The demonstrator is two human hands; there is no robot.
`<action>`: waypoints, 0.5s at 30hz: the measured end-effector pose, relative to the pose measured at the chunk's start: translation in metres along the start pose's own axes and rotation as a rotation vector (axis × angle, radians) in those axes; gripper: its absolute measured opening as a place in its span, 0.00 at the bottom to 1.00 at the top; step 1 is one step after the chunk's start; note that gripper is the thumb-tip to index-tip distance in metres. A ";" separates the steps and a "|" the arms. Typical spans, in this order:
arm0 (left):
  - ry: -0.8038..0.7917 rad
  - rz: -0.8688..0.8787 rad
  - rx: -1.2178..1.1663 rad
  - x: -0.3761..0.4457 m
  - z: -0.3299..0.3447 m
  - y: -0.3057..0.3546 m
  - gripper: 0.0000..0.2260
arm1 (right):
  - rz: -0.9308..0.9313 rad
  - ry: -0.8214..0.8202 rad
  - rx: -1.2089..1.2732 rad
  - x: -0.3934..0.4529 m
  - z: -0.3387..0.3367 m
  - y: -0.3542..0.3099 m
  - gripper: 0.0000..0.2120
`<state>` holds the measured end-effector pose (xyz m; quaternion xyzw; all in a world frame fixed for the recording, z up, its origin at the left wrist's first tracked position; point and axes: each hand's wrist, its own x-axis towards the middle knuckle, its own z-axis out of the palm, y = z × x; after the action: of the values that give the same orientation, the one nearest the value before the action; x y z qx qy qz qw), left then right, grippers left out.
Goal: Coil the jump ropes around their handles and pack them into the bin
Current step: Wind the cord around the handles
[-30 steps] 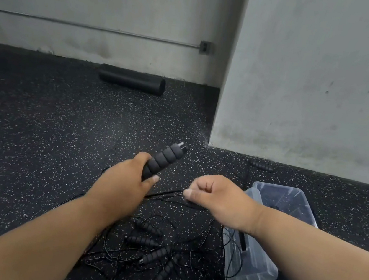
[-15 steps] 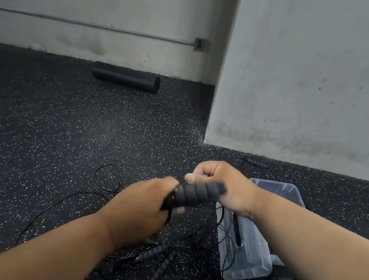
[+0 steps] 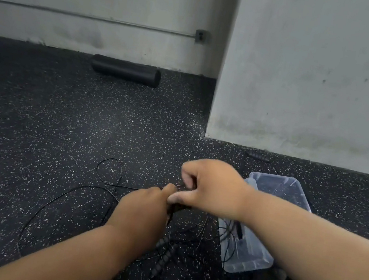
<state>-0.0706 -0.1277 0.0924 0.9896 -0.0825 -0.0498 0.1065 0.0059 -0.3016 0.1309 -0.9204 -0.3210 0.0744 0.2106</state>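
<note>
Left hand: I see my left hand [image 3: 141, 215] with its fingers curled round a black handle [image 3: 174, 208]; only a dark sliver of that handle shows past the knuckles, the rest is hidden in the fist.
Right hand: my right hand [image 3: 212, 187] sits just beyond the left, touching it at the thumb. Its fingers [image 3: 187, 177] are bent in and pinched together, thumb against forefinger, on something thin and dark at the handle's end. I take it for the rope, but the blur keeps me from being sure.
Rope: a thin black rope [image 3: 109, 171] makes a small loop on the floor, off to the left of my left fingers, then sweeps in a wide arc back under my left forearm.
Spare handles: more ribbed black handles [image 3: 162, 260] lie in a tangle of cord beneath my left wrist, nearer me than the fingers.
Bin: the clear plastic bin [image 3: 255, 253] stands on the floor to the right of my right fingers, partly behind my right forearm; cord hangs over its near left wall. What lies inside I cannot tell.
Stray handle: one more handle [image 3: 259, 156] lies by the wall foot, beyond the bin.
Roller: a black foam roller [image 3: 125, 71] rests against the far wall, well apart from both hands.
Floor: dark speckled rubber floor [image 3: 50, 119].
</note>
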 end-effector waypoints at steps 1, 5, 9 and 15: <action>0.005 0.004 -0.033 -0.002 -0.001 0.002 0.08 | 0.026 -0.015 0.049 0.002 -0.005 0.006 0.25; 0.039 0.022 -0.089 -0.006 -0.013 0.006 0.14 | 0.067 -0.137 0.081 -0.001 -0.003 0.009 0.31; -0.011 -0.009 -0.137 -0.010 -0.013 0.005 0.17 | 0.020 -0.138 0.011 -0.004 0.010 0.007 0.27; -0.121 -0.053 -0.343 -0.009 -0.023 0.000 0.12 | 0.059 -0.215 0.167 -0.004 0.005 0.007 0.18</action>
<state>-0.0771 -0.1210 0.1154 0.9540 -0.0529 -0.1251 0.2672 0.0057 -0.3073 0.1229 -0.8954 -0.3072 0.2052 0.2485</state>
